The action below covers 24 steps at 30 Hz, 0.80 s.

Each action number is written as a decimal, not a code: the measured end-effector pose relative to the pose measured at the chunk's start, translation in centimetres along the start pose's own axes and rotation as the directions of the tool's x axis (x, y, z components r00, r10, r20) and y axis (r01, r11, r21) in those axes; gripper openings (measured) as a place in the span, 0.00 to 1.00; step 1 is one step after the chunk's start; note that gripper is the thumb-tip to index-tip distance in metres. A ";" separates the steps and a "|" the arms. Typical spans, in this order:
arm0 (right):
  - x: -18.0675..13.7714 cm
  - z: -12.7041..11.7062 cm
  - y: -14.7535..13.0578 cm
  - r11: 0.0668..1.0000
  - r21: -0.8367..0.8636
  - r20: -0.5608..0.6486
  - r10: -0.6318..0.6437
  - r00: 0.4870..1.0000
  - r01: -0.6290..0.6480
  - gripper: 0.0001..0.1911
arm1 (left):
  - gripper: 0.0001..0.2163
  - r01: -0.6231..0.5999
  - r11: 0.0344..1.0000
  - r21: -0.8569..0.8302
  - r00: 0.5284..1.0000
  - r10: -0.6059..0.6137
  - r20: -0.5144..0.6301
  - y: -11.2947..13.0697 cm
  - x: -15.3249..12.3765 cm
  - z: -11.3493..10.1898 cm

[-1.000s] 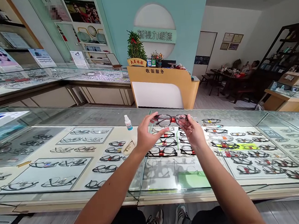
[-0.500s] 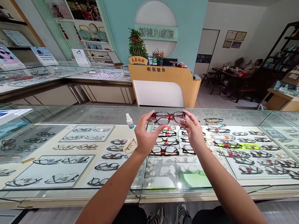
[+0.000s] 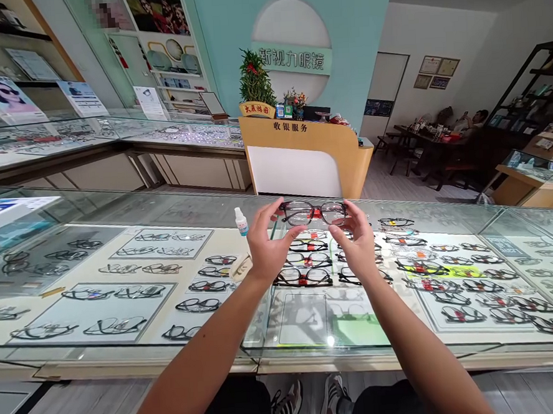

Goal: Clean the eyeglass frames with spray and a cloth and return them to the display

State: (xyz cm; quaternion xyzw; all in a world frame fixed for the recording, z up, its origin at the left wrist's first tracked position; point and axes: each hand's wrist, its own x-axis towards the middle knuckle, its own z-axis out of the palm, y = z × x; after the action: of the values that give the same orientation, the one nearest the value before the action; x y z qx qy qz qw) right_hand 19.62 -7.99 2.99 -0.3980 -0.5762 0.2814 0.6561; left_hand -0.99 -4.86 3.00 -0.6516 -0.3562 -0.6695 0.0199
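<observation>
A pair of dark-framed glasses (image 3: pixel 313 212) with a red tag at the bridge is held up above a glass display counter (image 3: pixel 131 209). My left hand (image 3: pixel 267 245) pinches the left end of the frame between thumb and fingers. My right hand (image 3: pixel 359 242) pinches the right end in the same way. Both hands are raised over the middle of the counter, with rows of other glasses (image 3: pixel 304 277) lying under the glass below them.
A small white dropper bottle (image 3: pixel 242 221) stands on the counter just left of my left hand. A wooden cashier desk (image 3: pixel 301 158) with a plant is beyond. More glass cases run along the left. A person sits at a far table (image 3: pixel 470 123) on the right.
The glasses and both hands have risen a little and shifted slightly to the right. The grip on the frame is the same.
</observation>
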 end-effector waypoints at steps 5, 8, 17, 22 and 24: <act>-0.1 -0.2 -0.3 0.944 -0.257 -0.065 -0.232 0.971 0.208 0.33 | 0.32 -0.013 0.998 0.056 0.999 0.011 0.048 -0.5 0.5 0.0; -0.1 -0.2 -0.2 0.905 -0.333 -0.066 -0.300 0.952 0.263 0.33 | 0.31 -0.025 0.999 0.044 0.998 0.023 0.056 -0.6 0.4 0.1; 1.5 -0.8 -3.7 0.869 -0.427 -0.029 -0.290 0.957 0.250 0.30 | 0.31 0.019 0.996 0.087 0.999 -0.022 0.027 0.9 2.7 -0.1; 4.8 -1.8 -9.7 0.798 -0.530 0.043 -0.312 0.949 0.287 0.29 | 0.28 -0.117 0.990 0.078 0.993 0.116 0.020 3.7 9.0 -1.3; 5.7 -2.2 -12.0 0.770 -0.568 0.059 -0.315 0.947 0.292 0.29 | 0.26 -0.144 0.985 0.094 0.989 0.139 0.050 5.0 11.1 -1.9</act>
State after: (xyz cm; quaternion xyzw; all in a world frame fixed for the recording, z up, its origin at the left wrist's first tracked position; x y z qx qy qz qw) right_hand 21.75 -10.06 16.13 -0.4827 -0.6772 -0.0212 0.5549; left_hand -1.79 -4.69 15.26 -0.6880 -0.3414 -0.6339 0.0912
